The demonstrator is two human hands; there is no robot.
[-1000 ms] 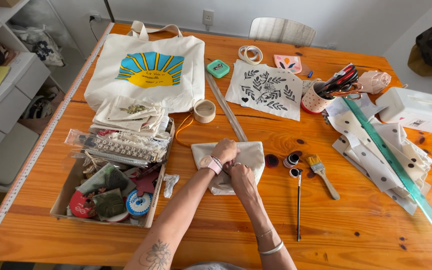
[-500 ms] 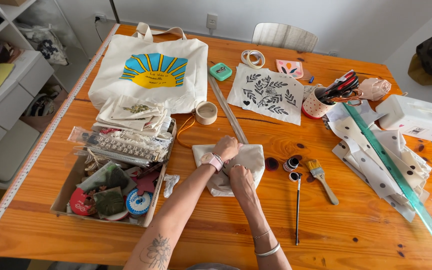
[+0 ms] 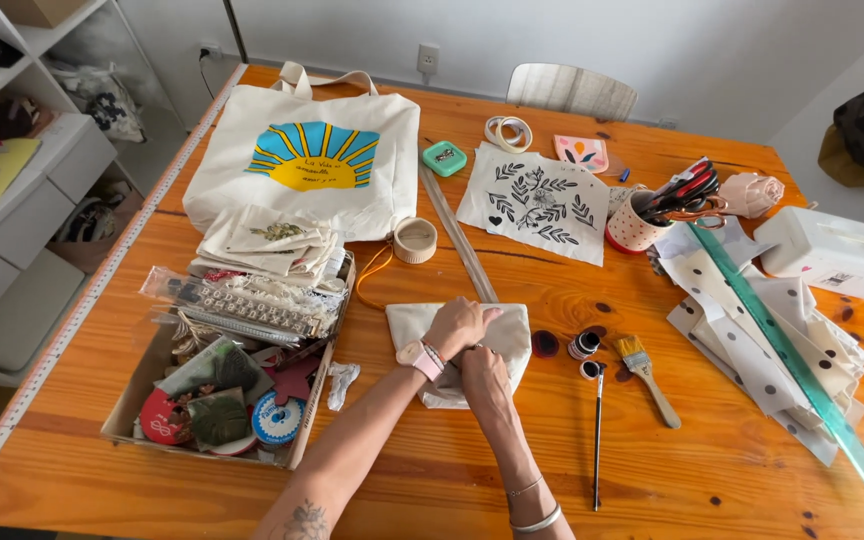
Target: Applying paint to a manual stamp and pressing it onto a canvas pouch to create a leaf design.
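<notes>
Where both hands meet, left hand (image 3: 460, 325), right hand (image 3: 482, 372), cream cloth (image 3: 512, 335) beneath.

A cream tote bag (image 3: 307, 160) with a sun print lies at upper left, above a cardboard box (image 3: 122, 420) of craft supplies. A green ruler (image 3: 792, 365) crosses dotted paper (image 3: 752, 340) at right, beside a flat paintbrush (image 3: 647, 378).
</notes>
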